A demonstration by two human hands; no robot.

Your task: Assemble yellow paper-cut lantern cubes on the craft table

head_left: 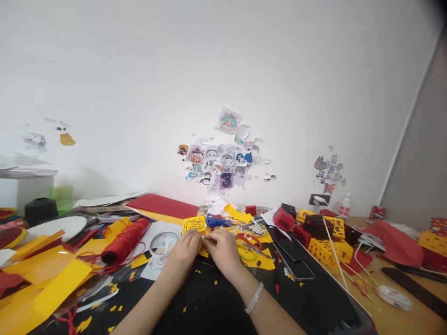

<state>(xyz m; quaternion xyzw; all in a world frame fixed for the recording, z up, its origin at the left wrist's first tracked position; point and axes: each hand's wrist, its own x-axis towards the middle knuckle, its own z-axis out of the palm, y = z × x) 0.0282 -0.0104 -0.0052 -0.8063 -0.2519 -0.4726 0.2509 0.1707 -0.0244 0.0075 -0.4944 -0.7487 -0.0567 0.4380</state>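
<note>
My left hand [187, 251] and my right hand [223, 251] meet over the black mat, with fingers closed and fingertips nearly touching. A yellow paper piece [194, 224] with a dark cut-out pattern stands up just beyond my left fingers, which pinch its lower part. My right thumb and fingers are pressed together beside it; what lies between them is too small to make out. Small yellow paper scraps [215, 282] are scattered on the black mat [206, 307] below my wrists. A tape roll [164, 234] lies on a drawn sheet left of my hands.
To the left are a red cord spool [126, 239] and yellow paper sheets [52, 291]. Yellow-handled scissors [247, 254], two phones [289, 243] and a red-tipped pen [277, 279] lie to the right. Farther right are yellow patterned boxes [330, 251] and a computer mouse [394, 298].
</note>
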